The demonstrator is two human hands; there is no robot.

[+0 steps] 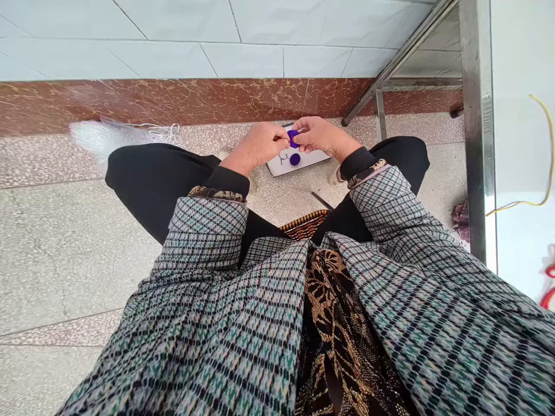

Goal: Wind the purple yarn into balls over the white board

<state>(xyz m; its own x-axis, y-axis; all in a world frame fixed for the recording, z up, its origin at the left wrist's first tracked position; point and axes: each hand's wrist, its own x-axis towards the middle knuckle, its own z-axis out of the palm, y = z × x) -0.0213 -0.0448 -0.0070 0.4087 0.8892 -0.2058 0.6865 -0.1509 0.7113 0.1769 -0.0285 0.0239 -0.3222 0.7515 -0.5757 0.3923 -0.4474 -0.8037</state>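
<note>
Both my hands meet above my knees, pinching a small purple piece [293, 137] between their fingertips. My left hand [260, 145] grips it from the left with curled fingers. My right hand [319, 135] grips it from the right. Just below them a white board [309, 159] lies on the floor with a second round purple piece [295, 159] on it and some dark markings. My sleeves are checked grey-green over black cuffs.
I sit with black-trousered knees [156, 179] spread over a speckled stone floor. A metal table frame [477, 127] stands at the right, with yellow wire [547, 150] on its top. White string and plastic [113, 134] lie by the brown wall skirting. A thin dark stick [322, 201] lies on the floor.
</note>
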